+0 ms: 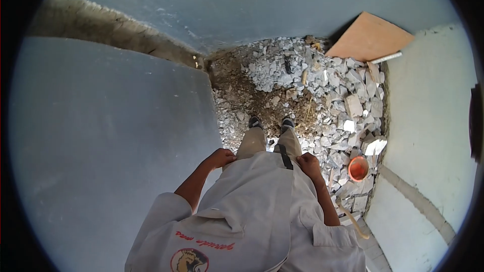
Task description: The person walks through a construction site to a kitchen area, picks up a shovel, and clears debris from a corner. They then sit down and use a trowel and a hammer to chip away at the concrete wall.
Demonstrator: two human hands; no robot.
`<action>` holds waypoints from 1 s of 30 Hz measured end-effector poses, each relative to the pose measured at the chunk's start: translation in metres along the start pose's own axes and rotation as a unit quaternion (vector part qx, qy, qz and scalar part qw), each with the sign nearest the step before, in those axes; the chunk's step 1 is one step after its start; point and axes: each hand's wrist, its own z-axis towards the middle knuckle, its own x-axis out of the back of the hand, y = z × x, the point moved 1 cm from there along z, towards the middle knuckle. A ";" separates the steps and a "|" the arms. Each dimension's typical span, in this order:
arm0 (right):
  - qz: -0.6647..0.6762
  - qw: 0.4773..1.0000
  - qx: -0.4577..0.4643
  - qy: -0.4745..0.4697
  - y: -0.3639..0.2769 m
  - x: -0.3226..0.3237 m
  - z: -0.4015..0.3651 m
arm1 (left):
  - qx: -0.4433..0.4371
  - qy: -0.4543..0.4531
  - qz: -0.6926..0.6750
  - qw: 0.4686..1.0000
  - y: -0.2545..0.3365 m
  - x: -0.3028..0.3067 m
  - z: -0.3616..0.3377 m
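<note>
My left hand (pixel 222 157) is at the left side of my waist, its fingers closed at the hem of the light grey shirt (pixel 257 186). On the other side my right hand (pixel 309 163) is closed at the shirt's edge, beside a dark strap (pixel 285 157). Both hands look pinched on the cloth. Below them are my beige trousers (pixel 252 142) and dark shoes on the rubble.
Broken rubble (pixel 282 63) covers the floor. An orange bucket (pixel 358 169) stands at the right, with a curved wooden handle (pixel 355 221) nearer me. A brown board (pixel 372 38) leans at the back right. Walls (pixel 116 111) rise on the left, back and right.
</note>
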 end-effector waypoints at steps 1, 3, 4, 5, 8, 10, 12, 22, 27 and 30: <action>-0.004 1.000 0.006 -0.004 0.000 0.000 0.002 | -0.002 0.002 -0.002 1.000 -0.005 -0.001 0.002; -0.010 1.000 0.016 -0.011 0.000 0.001 0.002 | -0.002 0.005 -0.005 1.000 -0.007 -0.004 0.000; -0.012 1.000 0.021 -0.010 0.001 0.000 0.002 | -0.001 0.007 -0.006 1.000 -0.008 -0.005 -0.001; -0.014 1.000 0.026 -0.008 0.002 -0.001 0.002 | 0.000 0.009 -0.006 1.000 -0.009 -0.006 -0.002; -0.022 0.999 0.026 -0.006 0.001 -0.002 -0.001 | -0.011 0.020 -0.011 1.000 -0.015 -0.008 -0.003; -0.019 1.000 0.023 -0.005 0.000 -0.003 -0.005 | -0.015 0.016 -0.011 1.000 -0.020 -0.009 -0.001; -0.008 1.000 0.023 -0.002 0.003 -0.006 -0.010 | -0.013 0.009 -0.006 1.000 -0.025 -0.012 -0.001; -0.052 0.998 0.046 0.006 0.023 0.007 -0.027 | -0.032 0.031 0.060 0.997 -0.034 -0.052 -0.012; -0.139 0.978 0.082 -0.131 0.074 0.014 -0.017 | -0.056 0.121 0.022 0.991 -0.045 -0.109 -0.027; -0.167 0.962 0.113 -0.186 0.149 0.014 -0.014 | -0.062 0.137 -0.084 0.985 -0.035 -0.160 -0.030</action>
